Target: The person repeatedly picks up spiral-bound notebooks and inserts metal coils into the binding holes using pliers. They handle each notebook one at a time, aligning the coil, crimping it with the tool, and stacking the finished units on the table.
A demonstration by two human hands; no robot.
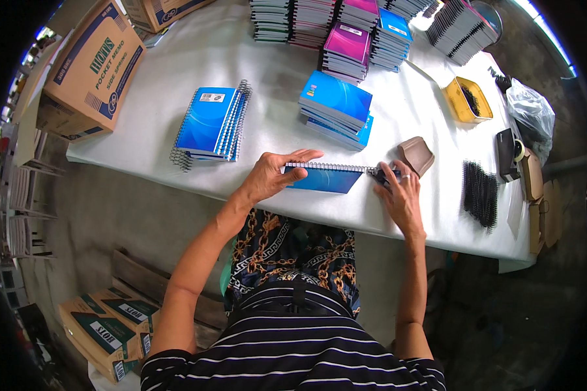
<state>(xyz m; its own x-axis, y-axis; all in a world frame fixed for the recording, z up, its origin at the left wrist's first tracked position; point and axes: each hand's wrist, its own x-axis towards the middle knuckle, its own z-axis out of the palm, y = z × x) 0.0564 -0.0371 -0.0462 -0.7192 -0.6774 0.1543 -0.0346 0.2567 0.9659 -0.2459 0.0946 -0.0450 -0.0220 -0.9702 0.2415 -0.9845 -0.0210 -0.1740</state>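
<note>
A blue notebook (325,181) stands on its edge near the front of the table, with a wire coil (329,166) along its upper side. My left hand (269,174) grips its left end between thumb and fingers. At the right end of the coil, my right hand (401,195) is closed round a small dark tool, mostly hidden by the fingers. Just beyond that hand lies a brown shallow holder (416,155). To the left is a stack of coil-bound blue notebooks (209,124). Farther back, a pile of blue notebooks (336,101) lies slightly fanned.
Tall stacks of pink notebooks (347,42) and others line the far side. A yellow tub (460,107) holds dark bits. Loose black coils (480,195), a tape dispenser (507,155) and a plastic bag (531,111) sit right. A large carton (94,72) stands left.
</note>
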